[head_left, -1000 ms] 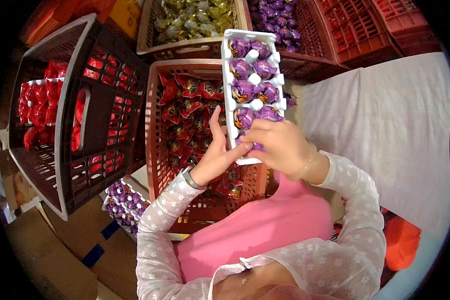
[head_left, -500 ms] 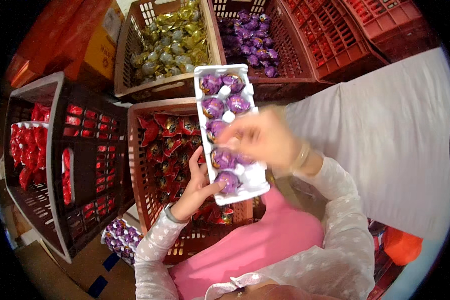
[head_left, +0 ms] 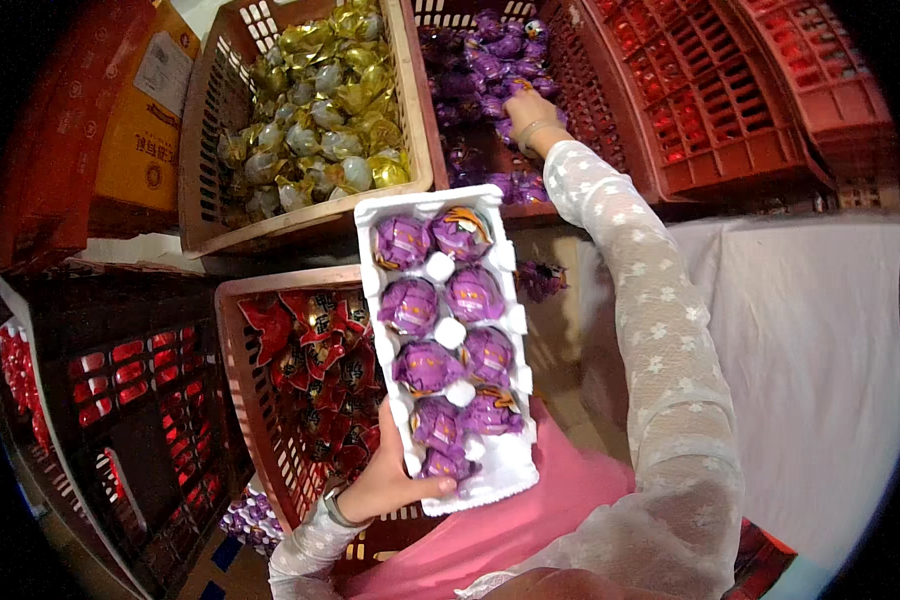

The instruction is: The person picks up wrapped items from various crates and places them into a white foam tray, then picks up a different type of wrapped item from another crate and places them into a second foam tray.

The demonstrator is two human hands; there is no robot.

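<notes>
My left hand [head_left: 402, 478] grips the lower left side of a white foam egg tray [head_left: 505, 480], its thumb over the lowest wrapped egg. Two columns of round eggs in shiny purple wrappers [head_left: 410, 305] fill most of the tray's hollows. At the lower right end, one hollow shows bare white foam. Beyond the tray, my right hand [head_left: 535, 112] is down in a reddish-brown crate [head_left: 600, 120] of purple-wrapped eggs [head_left: 490, 65]. Its fingers are curled against a wrapped egg there, and the fingertips are partly hidden.
A crate of gold-wrapped eggs [head_left: 320, 120] stands at the far left. Below the tray is a crate of red packets [head_left: 320, 370]. Dark crate [head_left: 120, 400] at left; red crates [head_left: 710, 110] at far right; white cloth [head_left: 760, 370] covers the right side.
My right hand has left the tray and stretched forward into the crate of purple eggs. The tray, still in my left hand, appears lower and larger in view.
</notes>
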